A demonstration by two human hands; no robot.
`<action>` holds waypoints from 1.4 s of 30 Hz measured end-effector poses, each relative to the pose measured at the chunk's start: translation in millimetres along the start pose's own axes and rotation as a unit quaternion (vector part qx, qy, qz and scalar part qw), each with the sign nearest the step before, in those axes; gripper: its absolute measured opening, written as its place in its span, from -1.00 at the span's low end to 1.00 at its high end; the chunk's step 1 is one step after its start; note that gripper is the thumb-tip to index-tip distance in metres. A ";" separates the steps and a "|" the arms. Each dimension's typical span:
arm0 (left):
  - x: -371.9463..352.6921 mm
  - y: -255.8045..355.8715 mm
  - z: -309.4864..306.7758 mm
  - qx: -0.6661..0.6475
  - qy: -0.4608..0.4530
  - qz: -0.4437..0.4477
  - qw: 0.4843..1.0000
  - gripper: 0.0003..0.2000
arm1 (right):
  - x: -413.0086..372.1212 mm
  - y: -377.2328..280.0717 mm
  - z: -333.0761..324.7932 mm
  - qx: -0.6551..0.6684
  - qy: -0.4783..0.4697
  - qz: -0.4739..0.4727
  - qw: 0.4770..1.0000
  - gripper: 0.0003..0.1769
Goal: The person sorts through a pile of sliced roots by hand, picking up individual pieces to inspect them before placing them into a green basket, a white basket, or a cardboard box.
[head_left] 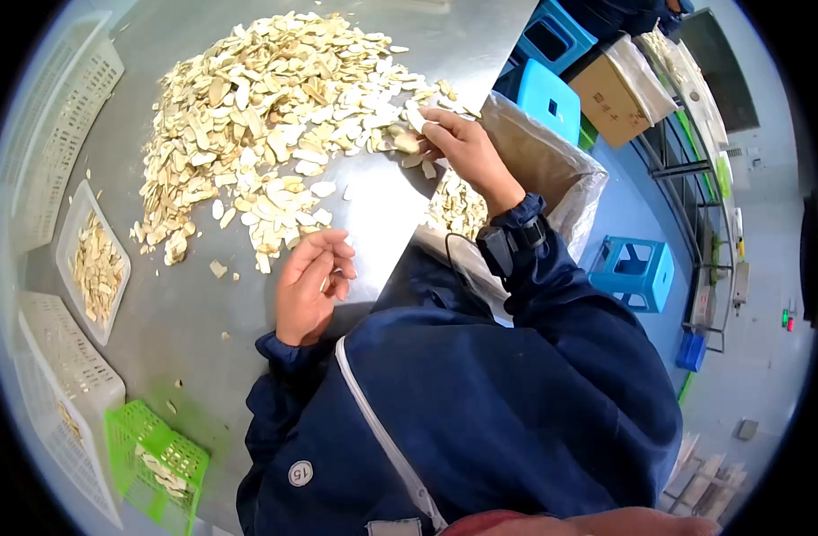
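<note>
A large heap of pale, cream-coloured dried slices with darker edges covers the far part of the steel table. My right hand is at the heap's right end, by the table edge, its fingers closed around a few slices. Below that hand, more slices lie in a box with a clear plastic liner; my forearm hides part of it. Nearer my body, my left hand hovers at the front of the heap. Its fingers are loosely curled and apart, with nothing visible in them.
At left stand a white tray of slices, white perforated baskets and a green basket. On the right are blue stools, a cardboard box and a metal rack. Another person's dark clothing shows at top right.
</note>
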State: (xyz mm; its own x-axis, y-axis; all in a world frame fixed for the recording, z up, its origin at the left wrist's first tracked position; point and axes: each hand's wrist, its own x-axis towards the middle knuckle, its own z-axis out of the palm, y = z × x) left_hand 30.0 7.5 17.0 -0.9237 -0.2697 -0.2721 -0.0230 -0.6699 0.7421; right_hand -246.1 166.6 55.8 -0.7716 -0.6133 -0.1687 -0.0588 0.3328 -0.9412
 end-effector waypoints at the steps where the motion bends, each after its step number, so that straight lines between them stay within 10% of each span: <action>1: -0.5 1.0 1.6 -0.002 0.002 -0.001 1.000 -0.71 | -3.3 -4.2 4.1 0.034 -0.012 0.014 0.999 -0.52; 16: 5.0 -10.7 3.8 0.089 0.071 0.116 0.987 -0.79 | -63.2 -35.0 72.5 -0.036 -0.300 0.013 0.953 -0.62; 29: -3.1 10.0 1.4 0.102 0.013 -0.007 0.995 -0.83 | -67.5 -18.7 85.6 0.033 -0.267 -0.147 0.952 -0.67; 31: -1.4 3.8 -10.9 -0.178 -0.053 -0.096 0.978 -0.73 | -67.2 -13.3 87.9 0.061 -0.278 -0.143 0.948 -0.68; 42: -4.0 -3.7 -22.2 -0.242 -0.030 -0.109 0.964 -0.69 | -70.6 -8.7 104.7 0.052 -0.183 -0.252 0.949 -0.72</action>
State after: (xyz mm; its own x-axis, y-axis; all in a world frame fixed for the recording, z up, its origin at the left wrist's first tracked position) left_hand 42.2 -4.3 1.7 -0.9376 -0.0559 -0.3431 -0.0510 -0.9542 0.2947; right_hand -124.8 131.9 45.2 -0.3895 -0.8898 0.2380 -0.2849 -0.1294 -0.9498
